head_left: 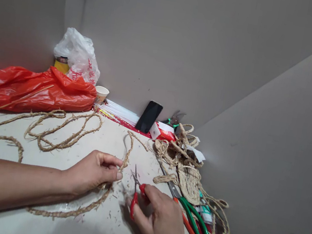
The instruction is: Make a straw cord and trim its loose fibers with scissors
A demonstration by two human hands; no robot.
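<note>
My left hand (98, 169) pinches a braided straw rope (74, 212) between thumb and fingers. From the pinch one stretch of rope rises towards the back, and another curves down and left across the white table (52, 183). Just to the right, my right hand (158, 217) has its fingers through the red handles of small scissors (135, 189). Their blades are parted and point up and away, close to the rope but apart from it. Small straw clippings lie on the table between my hands.
Loops of straw rope (70, 140) lie at the left by a red plastic bag (41, 89). A paper cup (101, 94) and a leaning phone (149, 116) stand at the back. Large shears with green and orange handles (196, 223) lie right, beside heaped braided cord (189, 180).
</note>
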